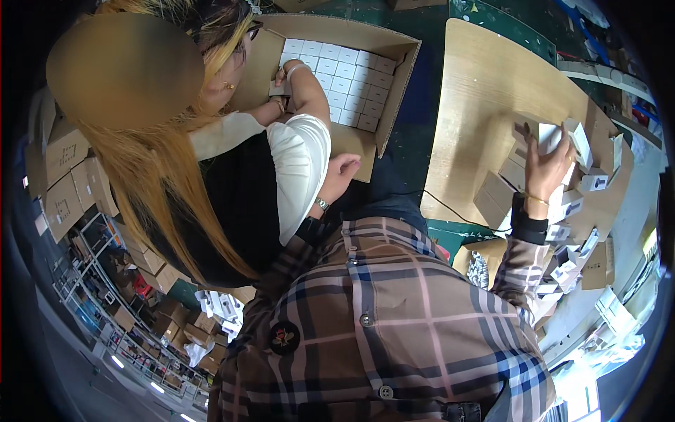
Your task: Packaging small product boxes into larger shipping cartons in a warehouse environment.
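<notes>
My right hand (547,169) reaches over the right side of the wooden board with its fingers round a small white box (545,133). Another white box (578,143) stands tilted against those fingers. More small boxes (493,195) are grouped just left of and below this hand. My left hand (340,176), a watch at its wrist, is loosely curled by the near edge of a large open carton (402,91); nothing shows in it. Rows of small white boxes (339,84) fill much of the carton. A co-worker's hand (285,74) is inside it, holding a small box.
The co-worker (211,190) leans in close on my left. A light wooden board (478,91) lies on the green table (427,119), with a dark cable (450,209) across its near edge. Small boxes (564,264) are piled at the right. Stacked cartons (67,200) stand at far left.
</notes>
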Action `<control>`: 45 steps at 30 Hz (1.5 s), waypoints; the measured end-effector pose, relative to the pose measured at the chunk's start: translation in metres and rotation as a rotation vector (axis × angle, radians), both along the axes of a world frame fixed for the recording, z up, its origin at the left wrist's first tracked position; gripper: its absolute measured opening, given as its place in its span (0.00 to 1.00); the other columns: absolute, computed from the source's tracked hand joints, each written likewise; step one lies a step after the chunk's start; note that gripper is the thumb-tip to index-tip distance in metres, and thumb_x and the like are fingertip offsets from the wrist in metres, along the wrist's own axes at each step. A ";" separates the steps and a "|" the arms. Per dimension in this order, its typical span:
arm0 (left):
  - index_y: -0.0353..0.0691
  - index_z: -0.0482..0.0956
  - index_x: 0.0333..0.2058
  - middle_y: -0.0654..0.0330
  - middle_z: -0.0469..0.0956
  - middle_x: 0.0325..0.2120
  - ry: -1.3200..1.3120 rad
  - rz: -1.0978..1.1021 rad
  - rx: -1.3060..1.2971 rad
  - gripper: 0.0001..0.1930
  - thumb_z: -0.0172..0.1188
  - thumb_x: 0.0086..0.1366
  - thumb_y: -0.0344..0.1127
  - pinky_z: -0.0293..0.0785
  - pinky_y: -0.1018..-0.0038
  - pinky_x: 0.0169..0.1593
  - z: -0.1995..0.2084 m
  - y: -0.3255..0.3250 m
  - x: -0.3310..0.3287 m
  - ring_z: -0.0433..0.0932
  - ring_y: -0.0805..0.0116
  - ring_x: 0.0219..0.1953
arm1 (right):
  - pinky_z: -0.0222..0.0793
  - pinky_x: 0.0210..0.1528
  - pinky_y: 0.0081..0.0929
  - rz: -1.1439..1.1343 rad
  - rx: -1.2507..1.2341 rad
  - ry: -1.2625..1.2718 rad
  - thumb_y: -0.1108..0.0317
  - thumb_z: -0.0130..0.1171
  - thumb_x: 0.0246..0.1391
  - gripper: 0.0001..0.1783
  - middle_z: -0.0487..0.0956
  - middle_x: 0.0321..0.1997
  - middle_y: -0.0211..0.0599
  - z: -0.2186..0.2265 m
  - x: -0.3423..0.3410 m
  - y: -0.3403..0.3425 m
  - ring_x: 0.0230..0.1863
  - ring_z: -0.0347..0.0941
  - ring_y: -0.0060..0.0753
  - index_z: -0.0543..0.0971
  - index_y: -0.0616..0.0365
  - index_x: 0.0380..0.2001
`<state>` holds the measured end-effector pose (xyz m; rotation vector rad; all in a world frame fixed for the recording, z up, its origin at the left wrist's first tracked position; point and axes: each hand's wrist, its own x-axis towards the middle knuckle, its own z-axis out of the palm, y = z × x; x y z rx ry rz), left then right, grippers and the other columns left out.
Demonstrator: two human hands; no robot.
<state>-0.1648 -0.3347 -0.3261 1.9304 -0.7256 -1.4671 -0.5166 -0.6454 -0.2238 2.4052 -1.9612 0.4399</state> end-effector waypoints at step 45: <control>0.32 0.81 0.55 0.50 0.87 0.47 0.019 -0.077 0.088 0.17 0.63 0.75 0.37 0.79 0.70 0.56 0.001 -0.004 0.004 0.86 0.64 0.49 | 0.79 0.60 0.48 -0.002 0.389 -0.167 0.67 0.80 0.49 0.47 0.81 0.60 0.54 -0.041 0.040 0.058 0.59 0.80 0.60 0.71 0.43 0.72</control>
